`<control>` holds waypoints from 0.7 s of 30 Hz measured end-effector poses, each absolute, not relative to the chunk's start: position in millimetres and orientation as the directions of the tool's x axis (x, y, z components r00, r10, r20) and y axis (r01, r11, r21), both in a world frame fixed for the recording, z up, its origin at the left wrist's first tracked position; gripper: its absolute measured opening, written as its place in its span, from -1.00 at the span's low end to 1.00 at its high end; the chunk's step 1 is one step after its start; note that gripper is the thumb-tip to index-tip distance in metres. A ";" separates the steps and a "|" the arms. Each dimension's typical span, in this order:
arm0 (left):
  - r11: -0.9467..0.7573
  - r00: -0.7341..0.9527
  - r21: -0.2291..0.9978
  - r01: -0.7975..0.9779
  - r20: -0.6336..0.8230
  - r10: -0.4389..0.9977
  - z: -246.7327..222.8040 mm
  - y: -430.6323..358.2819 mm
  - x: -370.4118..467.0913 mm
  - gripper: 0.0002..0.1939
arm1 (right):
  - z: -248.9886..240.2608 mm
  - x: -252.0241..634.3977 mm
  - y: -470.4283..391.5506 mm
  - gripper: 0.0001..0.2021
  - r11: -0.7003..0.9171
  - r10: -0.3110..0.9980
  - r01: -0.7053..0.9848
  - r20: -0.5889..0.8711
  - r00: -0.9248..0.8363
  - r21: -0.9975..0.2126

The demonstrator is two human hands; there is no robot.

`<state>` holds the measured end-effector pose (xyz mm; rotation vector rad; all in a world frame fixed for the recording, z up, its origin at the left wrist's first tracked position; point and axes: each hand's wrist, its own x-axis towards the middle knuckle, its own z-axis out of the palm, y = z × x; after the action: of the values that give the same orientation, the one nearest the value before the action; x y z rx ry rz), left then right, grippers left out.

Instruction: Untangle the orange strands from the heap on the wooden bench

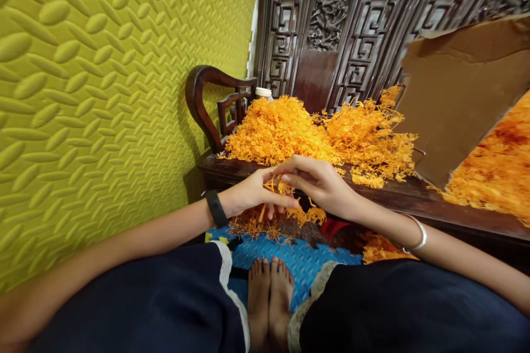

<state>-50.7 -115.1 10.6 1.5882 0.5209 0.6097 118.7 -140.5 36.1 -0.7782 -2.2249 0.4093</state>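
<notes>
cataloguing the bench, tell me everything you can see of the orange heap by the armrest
The heap is a rounded mound of tangled, thin, frilly yellow-orange strands; their material is unclear. It lies loose on the dark bench beside the armrest, partly hiding a white-lidded jar behind it. Its right side meets a looser heap.

Strand pile [281,132] on bench [406,196], btwn L wall [103,110] & R cardbd [464,83].

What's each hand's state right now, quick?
Left hand: closed loosely, holding orange strands.
Right hand: curled at the same strands; whether it grips any cannot be told.
</notes>
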 end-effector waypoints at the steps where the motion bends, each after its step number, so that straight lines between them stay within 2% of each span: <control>1: -0.092 0.756 0.996 -0.011 0.069 0.650 9.7 -114.1 -52.1 -0.66 | 34.6 119.4 -139.4 -0.86 0.777 0.629 0.419 0.548 -0.552 -0.470; 5: -0.067 0.733 0.998 0.011 0.037 0.679 7.8 -110.1 -57.4 -0.66 | 28.2 122.2 -135.2 -0.87 0.748 0.663 0.454 0.537 -0.522 -0.483; 9: -0.073 0.710 0.997 0.033 0.029 0.704 6.6 -107.3 -60.4 -0.83 | 22.2 124.2 -131.0 -0.90 0.698 0.716 0.473 0.500 -0.487 -0.538; 11: -0.048 0.706 0.997 0.068 -0.014 0.708 5.3 -106.7 -60.8 -0.80 | 19.1 124.9 -129.1 -0.89 0.676 0.732 0.450 0.461 -0.502 -0.584; 15: -0.033 0.721 0.986 0.163 -0.096 0.686 -0.1 -106.8 -58.8 -0.76 | 14.5 125.7 -126.8 -0.78 0.572 0.776 0.422 0.300 -0.554 -0.703; 18: -0.096 0.763 0.961 0.259 -0.143 0.630 -5.5 -107.6 -55.7 -0.79 | 12.3 127.5 -125.6 -0.72 0.511 0.786 0.491 0.153 -0.599 -0.705; 21: -0.187 0.820 0.917 0.351 -0.206 0.534 -9.1 -109.0 -53.6 -0.80 | 7.3 131.0 -124.9 -0.73 0.499 0.711 0.511 -0.006 -0.703 -0.700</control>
<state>-53.6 -109.0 -9.1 1.7992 0.6783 0.1883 131.0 -124.9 7.3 -1.0321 -2.4623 1.0093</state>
